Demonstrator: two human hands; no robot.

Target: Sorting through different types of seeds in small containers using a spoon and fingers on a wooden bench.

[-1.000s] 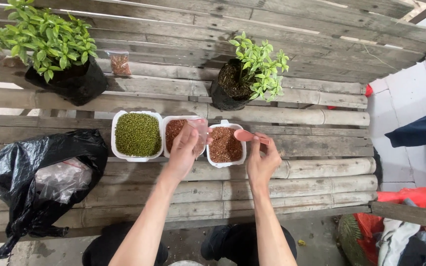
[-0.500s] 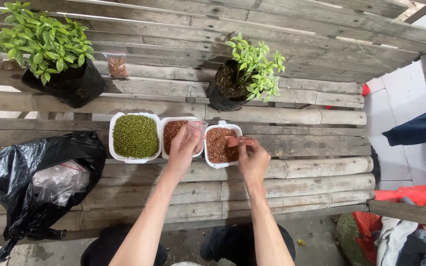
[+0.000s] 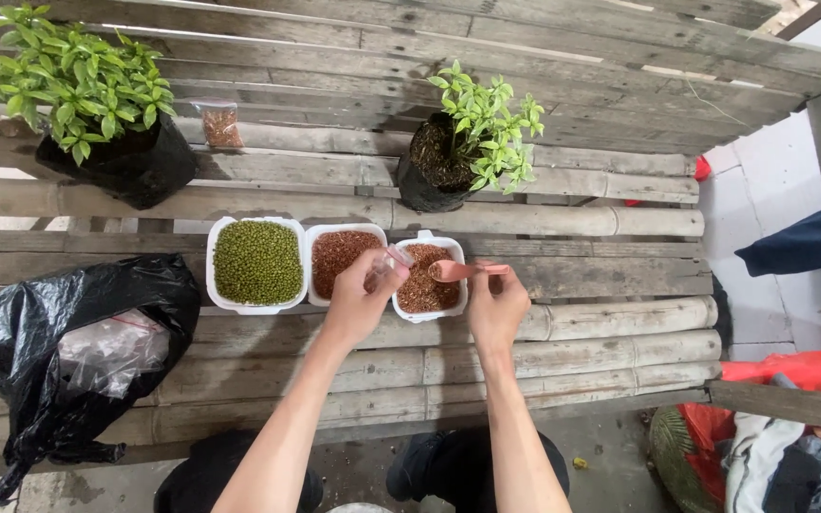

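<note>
At the far left of the bamboo and plank bench (image 3: 572, 366) lies a crumpled black plastic bag (image 3: 21, 332) with clear plastic showing in its mouth, and behind it stands a leafy green plant in a black grow bag (image 3: 111, 157), with a small sealed packet of reddish seeds (image 3: 221, 125) just beside it on the slats. In front of these, three white square tubs sit side by side and touching: the left tub (image 3: 257, 263) is full of green beans, the middle tub (image 3: 342, 258) holds reddish-brown seeds, and the right tub (image 3: 427, 276) holds more of the same. The left hand (image 3: 361, 299) hovers over the seam between the middle and right tubs, its fingers pinched together on a small clear plastic bag (image 3: 387, 261) held at its mouth. The right hand (image 3: 497, 306) is just to the right of the right tub, fingers closed on the handle of a pink spoon (image 3: 458, 271) whose bowl, loaded with seeds, sits above that tub and close to the clear bag. Behind the right tub stands a smaller plant in a black grow bag (image 3: 448, 166). At the far right, below the bench edge, lies a heap of red and pale cloth (image 3: 772, 446).
</note>
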